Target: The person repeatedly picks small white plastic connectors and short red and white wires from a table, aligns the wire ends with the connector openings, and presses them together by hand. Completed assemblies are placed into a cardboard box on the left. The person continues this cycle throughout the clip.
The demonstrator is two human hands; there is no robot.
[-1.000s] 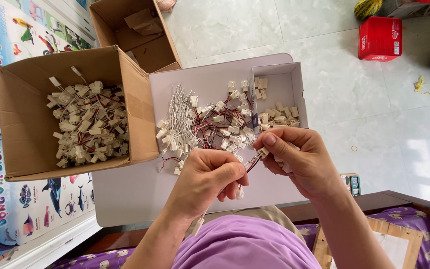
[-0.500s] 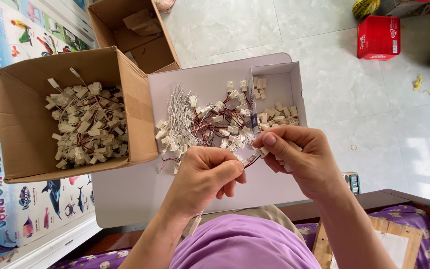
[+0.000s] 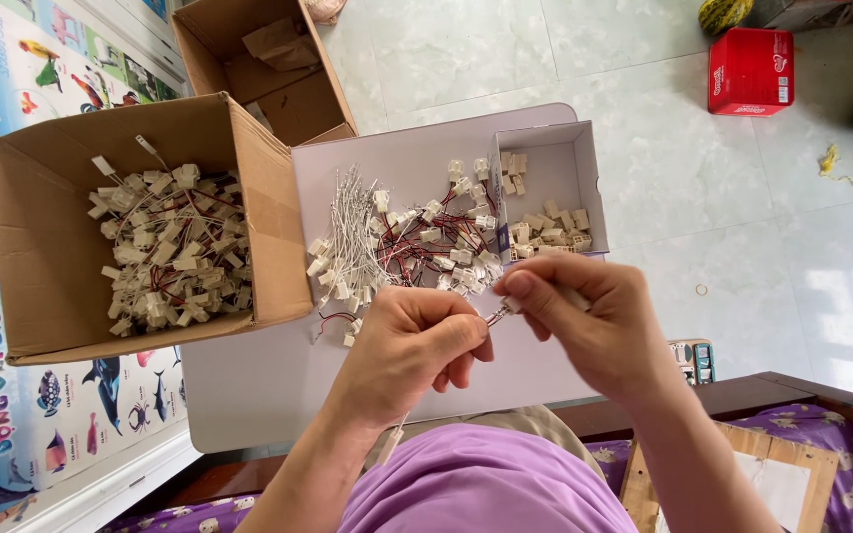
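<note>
Wire [image 3: 495, 315] sits pinched between both my hands, just in front of my chest and above the near edge of the white board [image 3: 249, 395]. Left hand [image 3: 415, 345] is closed around its tail, thumb and forefinger pressed together at the end that faces right; a strand hangs from under that palm toward my shirt. Right hand [image 3: 599, 326] is closed too, thumb and forefinger tip meeting on the metal end, with something small and pale held behind the fingers; whether that is a connector I cannot tell, as the fingers hide most of it.

Long axis of the wire runs from lower left to upper right, rising slightly from the left grip into the right. The two pinches are nearly touching, only a short bare length showing between them. The right hand is the nearer to the free tip; the left is the anchor.

Beyond the grip, away from me: the heap of wired plugs [image 3: 407, 247] on the board. Beyond and to the right: the small tray [image 3: 584, 158] with loose housings [image 3: 550, 227]. Well to the left: the carton [image 3: 41, 237] of finished pieces.
</note>
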